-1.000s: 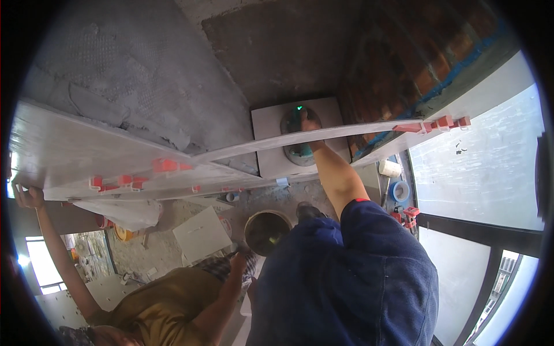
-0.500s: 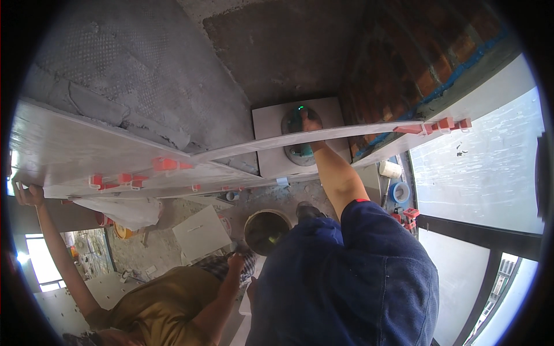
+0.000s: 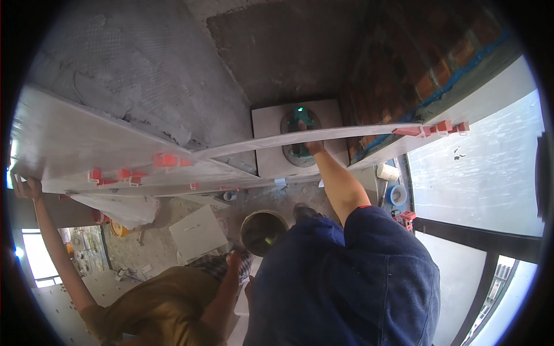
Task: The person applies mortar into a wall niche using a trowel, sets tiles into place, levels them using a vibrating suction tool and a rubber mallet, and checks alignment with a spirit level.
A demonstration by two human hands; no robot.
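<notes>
My right hand (image 3: 310,144) reaches to a green, round-based device with a lit green display (image 3: 301,112), closed on it. The device sits on a square pale tile (image 3: 268,158) within the recess. A narrow pale tile strip (image 3: 242,147) crosses in front, partly hiding my hand and the device. What looks like my left hand (image 3: 250,288) barely shows beside my dark blue clothing, its fingers too hidden to read. Red levelling clips sit along the tile edges on the left (image 3: 167,160) and right (image 3: 441,127).
A co-worker's hand (image 3: 29,184) touches the left tiled face; their other hand (image 3: 234,259) is low, near a bucket (image 3: 245,219). A loose tile (image 3: 196,230), a roll of blue tape (image 3: 397,195) and a mallet (image 3: 388,170) lie below. Brickwork (image 3: 427,81) lines the recess's right.
My right hand has shifted slightly down on the device, showing more of its green top. My forearm has moved a little right and down, and the co-worker's raised hand slightly up.
</notes>
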